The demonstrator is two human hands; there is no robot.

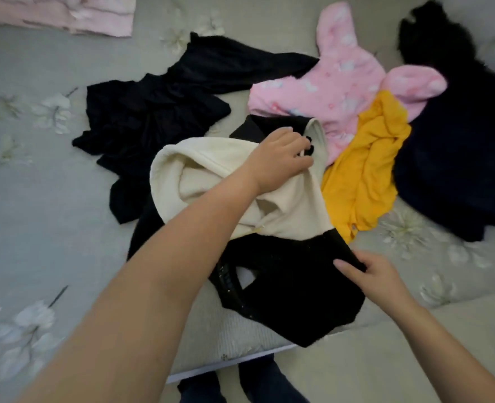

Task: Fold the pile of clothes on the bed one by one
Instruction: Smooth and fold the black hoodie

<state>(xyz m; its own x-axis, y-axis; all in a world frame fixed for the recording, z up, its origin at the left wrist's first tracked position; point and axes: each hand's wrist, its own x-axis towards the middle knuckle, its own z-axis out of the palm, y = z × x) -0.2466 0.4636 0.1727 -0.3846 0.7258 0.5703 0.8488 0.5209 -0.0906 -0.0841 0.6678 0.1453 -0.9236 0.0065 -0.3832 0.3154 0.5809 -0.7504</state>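
Observation:
A cream and black garment lies crumpled on the bed in front of me. My left hand reaches across and grips its cream upper edge near some black buttons. My right hand pinches the black lower part at its right edge. Behind it lie a yellow garment, a pink fleece top, a black garment at the left and a dark fluffy garment at the right.
The bed has a grey sheet with white flowers. A folded pink piece lies at the far left corner. The bed's near edge runs just below the garment, with dark trousers visible beneath it.

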